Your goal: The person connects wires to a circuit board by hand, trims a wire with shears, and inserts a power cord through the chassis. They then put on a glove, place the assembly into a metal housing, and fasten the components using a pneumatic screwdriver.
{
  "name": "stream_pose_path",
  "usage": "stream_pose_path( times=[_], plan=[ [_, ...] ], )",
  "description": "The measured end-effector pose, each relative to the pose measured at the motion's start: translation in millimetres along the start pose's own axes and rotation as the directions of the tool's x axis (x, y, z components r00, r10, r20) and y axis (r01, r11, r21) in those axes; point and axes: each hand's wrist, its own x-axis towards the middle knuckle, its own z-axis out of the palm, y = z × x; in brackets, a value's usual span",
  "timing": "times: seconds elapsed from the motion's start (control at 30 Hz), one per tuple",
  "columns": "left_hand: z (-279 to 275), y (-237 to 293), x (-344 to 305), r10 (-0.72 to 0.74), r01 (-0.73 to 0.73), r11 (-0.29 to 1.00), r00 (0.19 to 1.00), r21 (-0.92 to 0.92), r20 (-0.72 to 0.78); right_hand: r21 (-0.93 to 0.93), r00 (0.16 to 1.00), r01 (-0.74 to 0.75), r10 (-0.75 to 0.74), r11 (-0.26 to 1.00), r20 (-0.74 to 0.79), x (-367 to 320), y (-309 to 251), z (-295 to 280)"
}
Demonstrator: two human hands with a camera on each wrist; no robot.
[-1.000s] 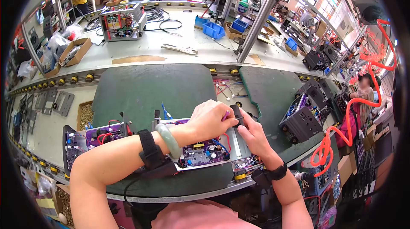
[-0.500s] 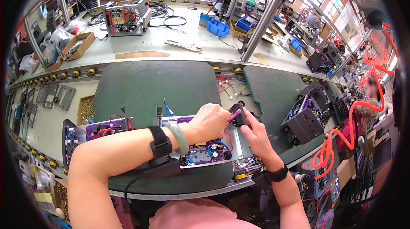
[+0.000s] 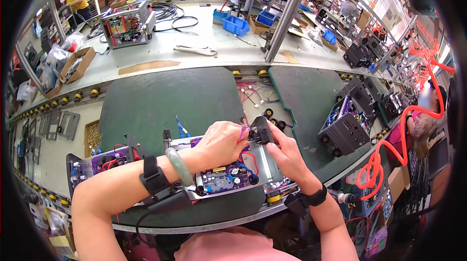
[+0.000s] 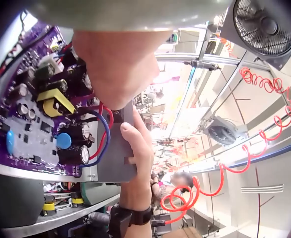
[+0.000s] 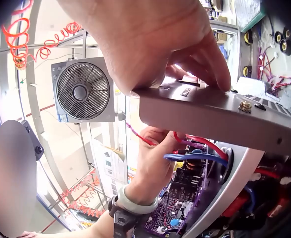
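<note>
In the head view, my right hand (image 3: 287,156) grips a dark grey metal panel (image 3: 263,132), thumb on the near side. The right wrist view shows that panel (image 5: 210,114) held up on edge, with a brass screw on its face. My left hand (image 3: 219,143) is just left of the panel, pinching a thin purple-pink wire (image 3: 242,133); its fingertips are partly hidden. Beneath the left hand lies a purple circuit board (image 3: 224,179) with capacitors, on a pale metal chassis. Red and blue wires (image 4: 106,134) loop from the board towards the panel.
A dark boxed unit (image 3: 343,132) stands on the green mat (image 3: 170,95) area to the right. An orange coiled air hose (image 3: 372,178) hangs at the right. Blue bins (image 3: 236,25) and an open-sided unit (image 3: 127,28) stand on the back bench. Rollers line the conveyor's edges.
The panel has turned so that more of its face shows, and the left hand has moved slightly left and lower beside it. The head view has shifted somewhat.
</note>
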Motion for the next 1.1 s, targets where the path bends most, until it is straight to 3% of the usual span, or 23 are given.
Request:
stream_pose_path(
  times=[0.3,0.4,0.57,0.77,1.0,1.1],
  plan=[
    [3,2,2,-0.017,0.018,0.999,0.999,-0.032,0.029,-0.010,1.000,0.016,-0.016,1.000,-0.002,0,2,1],
    [8,6,6,-0.001,0.001,0.999,1.000,0.040,-0.011,-0.007,1.000,0.021,-0.022,1.000,-0.013,1,0,1],
    [1,12,9,-0.012,0.004,0.994,0.998,0.112,0.065,-0.054,0.990,0.133,-0.135,0.990,-0.029,2,9,2],
    [-1,16,1,-0.030,0.034,0.992,0.999,0.117,-0.036,-0.037,0.999,0.050,-0.050,0.998,-0.013,2,2,0],
    [2,15,3,-0.065,0.065,0.993,0.998,0.103,-0.001,-0.044,0.998,0.062,-0.063,0.997,-0.027,2,3,2],
    [6,11,7,0.030,-0.034,0.994,0.999,0.107,0.031,-0.038,0.998,0.048,-0.050,0.998,-0.044,0,1,1]
  ],
)
